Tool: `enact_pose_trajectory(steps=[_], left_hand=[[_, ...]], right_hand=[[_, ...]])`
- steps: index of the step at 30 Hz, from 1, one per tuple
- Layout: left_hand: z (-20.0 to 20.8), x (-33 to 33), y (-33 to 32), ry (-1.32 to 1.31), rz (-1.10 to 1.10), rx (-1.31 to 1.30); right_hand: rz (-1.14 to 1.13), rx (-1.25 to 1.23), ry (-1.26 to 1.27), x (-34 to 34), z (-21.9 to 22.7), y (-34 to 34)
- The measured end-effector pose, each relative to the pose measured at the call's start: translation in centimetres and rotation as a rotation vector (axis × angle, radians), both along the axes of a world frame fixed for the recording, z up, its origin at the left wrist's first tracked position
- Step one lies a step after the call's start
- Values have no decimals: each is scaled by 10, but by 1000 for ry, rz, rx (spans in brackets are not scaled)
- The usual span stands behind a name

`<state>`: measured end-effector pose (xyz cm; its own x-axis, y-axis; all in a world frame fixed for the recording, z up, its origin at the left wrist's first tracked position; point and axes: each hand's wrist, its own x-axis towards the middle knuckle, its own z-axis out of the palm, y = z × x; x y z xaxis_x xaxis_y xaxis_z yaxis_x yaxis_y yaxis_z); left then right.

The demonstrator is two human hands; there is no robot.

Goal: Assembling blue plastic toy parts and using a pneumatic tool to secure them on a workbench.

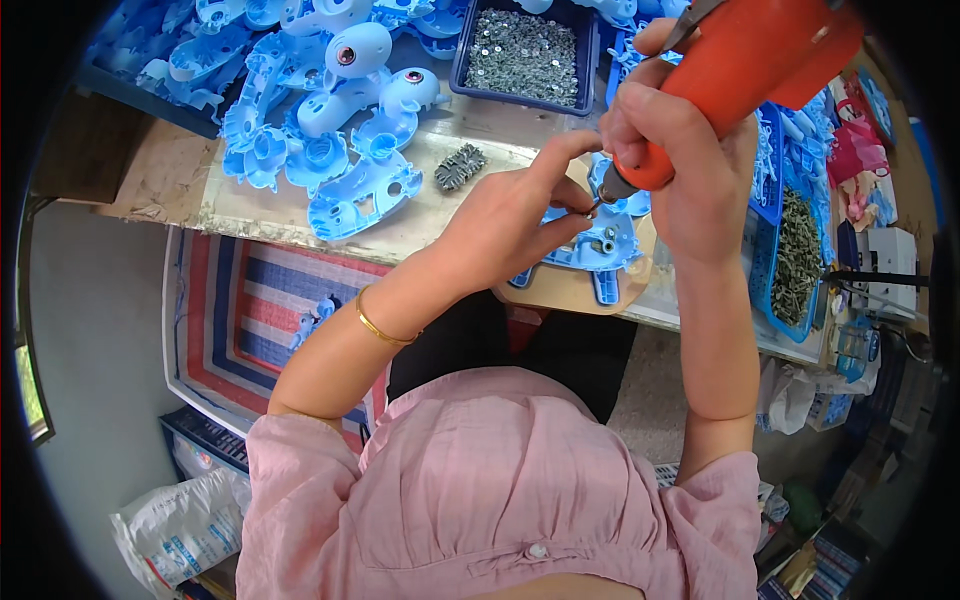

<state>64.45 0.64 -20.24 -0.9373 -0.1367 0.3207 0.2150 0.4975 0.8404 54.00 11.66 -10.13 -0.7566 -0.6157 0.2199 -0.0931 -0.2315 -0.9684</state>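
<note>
A pale worktop (430,215) with a worn near edge crosses a room with a grey-white wall (110,330) on the left. Along its far edge lie heaped light-blue plastic shells (350,110), some with painted eyes, beside a dark-blue rectangular tray (524,104) of small silvery metal pieces. Near the right end, a bright-blue plastic basket (768,275) holds greyish metal parts.

At the near edge, a hollow light-blue plastic shell piece (605,250) rests on a tan board (637,282) with rounded corners. The right hand (690,165) is wrapped firmly around an orange-red power screwdriver (765,65), its bit slanting down toward the piece. The left hand (505,225) is half curled, thumb and fingertips drawn together at the bit's tip; whether they pinch a screw or the bit, I cannot tell.

Blue and red print marks a white plastic sack (185,530), below the worktop's left end.
</note>
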Motion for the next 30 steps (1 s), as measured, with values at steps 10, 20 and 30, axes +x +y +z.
enact_pose_trajectory(steps=[10,20,30], left_hand=[[-8,3,1,22,-88,135],[-6,11,-7,-13,-68,77],[-34,16,-10,4,46,-344]], right_hand=[[187,-122,168,-13,-27,5],[174,-131,158,-6,-36,5],[109,-71,102,5,-61,-12]])
